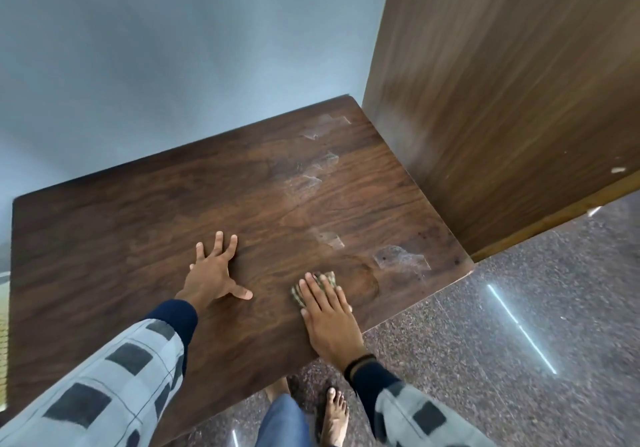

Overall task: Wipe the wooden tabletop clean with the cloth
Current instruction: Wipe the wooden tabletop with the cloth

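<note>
Cloth (320, 285), bunched with no clear long axis, is pressed flat under the open right hand (329, 318) near the wooden tabletop's (138, 238) near-right edge; the left hand (213, 271) is spread empty beside it.

The wooden tabletop (138, 224) sits against the wall (173, 48) at its far edge; a cabinet panel (502, 100) stands along its right side; the left hand (211, 273) lies flat and spread near the middle of the near half; the right hand (329, 318) is just to its right by the near edge, palm pressing the cloth (322, 282) onto the top; tape patches (401, 258) run from the far right corner toward the near right; a bare foot (334, 415) stands on the floor (519, 308) below the near edge.
</note>
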